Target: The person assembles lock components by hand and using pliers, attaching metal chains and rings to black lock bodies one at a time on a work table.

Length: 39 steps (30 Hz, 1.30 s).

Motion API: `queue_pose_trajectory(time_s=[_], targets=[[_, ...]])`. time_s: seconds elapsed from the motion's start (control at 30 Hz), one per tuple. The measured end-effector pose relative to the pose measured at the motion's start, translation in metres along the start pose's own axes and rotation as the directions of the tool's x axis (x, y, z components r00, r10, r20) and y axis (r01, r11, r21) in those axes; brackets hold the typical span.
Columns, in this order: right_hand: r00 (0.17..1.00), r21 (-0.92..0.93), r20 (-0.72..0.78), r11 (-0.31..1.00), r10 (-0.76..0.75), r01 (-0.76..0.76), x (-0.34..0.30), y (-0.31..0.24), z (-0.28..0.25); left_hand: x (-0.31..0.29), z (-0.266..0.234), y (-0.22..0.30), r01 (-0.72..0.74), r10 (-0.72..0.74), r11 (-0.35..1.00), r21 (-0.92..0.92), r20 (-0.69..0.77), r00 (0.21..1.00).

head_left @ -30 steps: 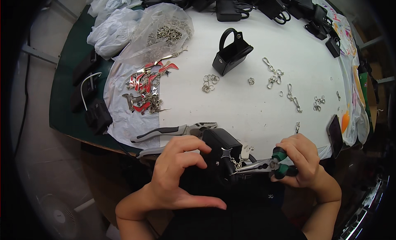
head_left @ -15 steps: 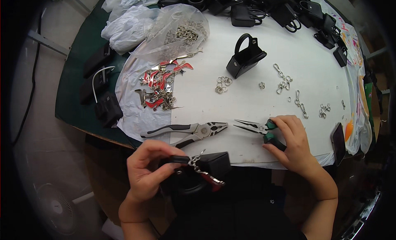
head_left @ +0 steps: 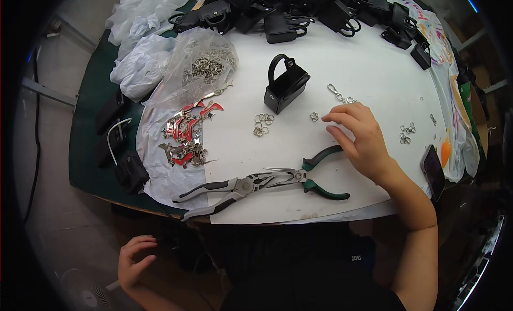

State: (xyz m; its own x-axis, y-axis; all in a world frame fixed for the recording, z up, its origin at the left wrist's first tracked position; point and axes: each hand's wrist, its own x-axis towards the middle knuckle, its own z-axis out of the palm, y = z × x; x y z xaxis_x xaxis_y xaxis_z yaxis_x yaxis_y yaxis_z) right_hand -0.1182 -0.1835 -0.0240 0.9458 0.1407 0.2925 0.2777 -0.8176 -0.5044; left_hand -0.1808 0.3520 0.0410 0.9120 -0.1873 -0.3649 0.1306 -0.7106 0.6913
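Right hand (head_left: 365,139) is hovering empty, fingers parted, near small rings (head_left: 314,117), green-handled pliers (head_left: 299,176) probably lying close for easy grabbing, left hand (head_left: 130,263) hanging loosely uncurled.

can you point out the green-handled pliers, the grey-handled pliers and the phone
Green-handled pliers (head_left: 300,176), head view: on the pivot
Grey-handled pliers (head_left: 245,186), head view: on the pivot
Phone (head_left: 432,172), head view: middle of its dark face

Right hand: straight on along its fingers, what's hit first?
Probably the small clump of metal rings, just left of the right hand's fingertips. Height is unclear from this one view, so the hand could pass over them.
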Motion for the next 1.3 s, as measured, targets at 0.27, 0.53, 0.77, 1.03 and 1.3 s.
queue_pose_trajectory(time_s=[0.27,0.53,0.77,1.03,1.3], targets=[[0.991,0.045,0.088,0.994,0.098,-0.102,0.030,0.018,0.006,0.094,0.118,0.179,-0.699,0.895,0.428,-0.573,0.377,0.238],[0.897,0.499,0.182,0.748,0.403,-0.437,0.025,0.013,-0.026,0.097,0.142,0.223,-0.589,0.990,0.065,-0.806,0.124,-0.060],[0.872,0.483,0.318,0.727,0.373,-0.488,0.010,0.040,-0.048,0.177,0.189,0.238,-0.727,0.774,0.617,-0.301,0.397,0.493],[0.852,0.240,0.356,0.844,0.383,-0.479,-0.007,0.052,-0.077,0.246,0.272,0.265,-0.890,0.841,0.451,0.072,0.301,0.450],[0.850,0.104,0.284,0.867,0.444,-0.488,-0.012,0.056,-0.087,0.253,0.274,0.282,-0.898,0.816,0.432,0.081,0.389,0.427]])
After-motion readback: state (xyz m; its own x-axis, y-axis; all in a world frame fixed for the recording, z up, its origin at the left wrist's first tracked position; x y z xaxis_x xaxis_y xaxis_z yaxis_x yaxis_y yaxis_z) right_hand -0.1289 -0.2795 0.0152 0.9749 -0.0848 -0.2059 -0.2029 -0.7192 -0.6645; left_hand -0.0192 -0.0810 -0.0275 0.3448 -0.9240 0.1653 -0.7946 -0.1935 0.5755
